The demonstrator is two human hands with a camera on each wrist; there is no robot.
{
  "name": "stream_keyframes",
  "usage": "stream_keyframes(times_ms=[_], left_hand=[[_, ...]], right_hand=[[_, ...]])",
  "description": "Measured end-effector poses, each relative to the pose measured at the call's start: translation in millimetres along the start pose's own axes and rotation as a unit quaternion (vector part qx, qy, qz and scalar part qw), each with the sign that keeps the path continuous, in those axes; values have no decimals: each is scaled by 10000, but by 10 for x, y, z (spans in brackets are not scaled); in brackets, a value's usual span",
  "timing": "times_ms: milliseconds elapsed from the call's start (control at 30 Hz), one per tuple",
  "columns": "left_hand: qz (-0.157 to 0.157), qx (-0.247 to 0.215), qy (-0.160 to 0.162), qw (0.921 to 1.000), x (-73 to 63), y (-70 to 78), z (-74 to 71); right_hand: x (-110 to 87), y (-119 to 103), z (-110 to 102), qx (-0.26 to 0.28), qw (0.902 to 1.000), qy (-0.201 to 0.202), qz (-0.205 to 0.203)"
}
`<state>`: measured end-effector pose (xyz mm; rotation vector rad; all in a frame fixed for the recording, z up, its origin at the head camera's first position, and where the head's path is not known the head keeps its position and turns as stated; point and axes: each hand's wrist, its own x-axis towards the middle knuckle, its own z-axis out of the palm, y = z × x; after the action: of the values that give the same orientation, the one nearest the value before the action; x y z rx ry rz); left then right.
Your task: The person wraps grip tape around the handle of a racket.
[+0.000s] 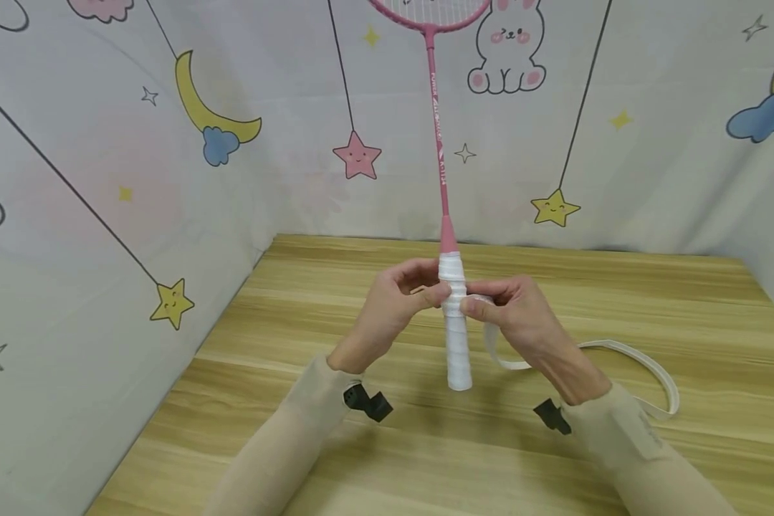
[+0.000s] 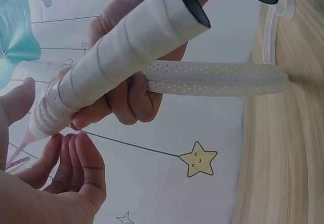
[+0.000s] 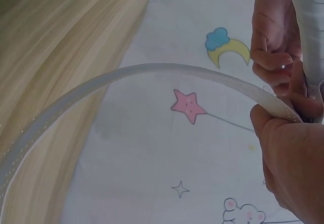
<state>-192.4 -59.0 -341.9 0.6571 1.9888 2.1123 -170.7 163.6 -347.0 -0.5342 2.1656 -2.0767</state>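
Observation:
A pink badminton racket (image 1: 448, 236) stands upright over the table, its head cut off by the top of the head view. White perforated grip tape (image 2: 217, 79) is wound in overlapping turns around its handle (image 1: 459, 355), bunched thicker near the upper end. With thumb and fingers, my left hand (image 1: 393, 301) holds the handle's upper part from the left. From the other side, my right hand (image 1: 522, 319) pinches the tape against the handle. The tape's loose length (image 3: 152, 68) arcs out of the right hand and down to the table. The handle's dark butt end (image 2: 192, 3) shows in the left wrist view.
Beneath the hands lies a wood-grain table (image 1: 271, 344). White cloth (image 1: 284, 193) printed with stars, moons and a rabbit hangs behind and at the sides. Each sleeve carries a small black wrist camera (image 1: 368, 403). The tape's tail loops beside my right forearm.

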Motion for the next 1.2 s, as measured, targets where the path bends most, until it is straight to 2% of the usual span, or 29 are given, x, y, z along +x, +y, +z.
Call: stream_keyframes(times_ms=[200,367,533,733,933,1100,1200], left_hand=[[-89,628,429,9971,-9,15,85],[-40,904,563,9943,-9,-2,106],[-25,1121,568,9921,-3,-7,118],[68,1111,591,9920,6,-13,128],[157,1019,740,9919,13,-6,139],[269,972,879,9910,14,5,154],[225,905,999,9906,15,6,160]], right_hand=[[-3,-6,28,-189,9994,246,143],[-4,-7,40,-155,9992,353,130],[-11,-27,63,-294,9985,430,164],[-17,-48,88,-486,9971,529,240],[-18,-55,116,-610,9966,544,125],[-10,-73,149,-888,9907,924,461],[-21,-89,168,-996,9857,1197,647]])
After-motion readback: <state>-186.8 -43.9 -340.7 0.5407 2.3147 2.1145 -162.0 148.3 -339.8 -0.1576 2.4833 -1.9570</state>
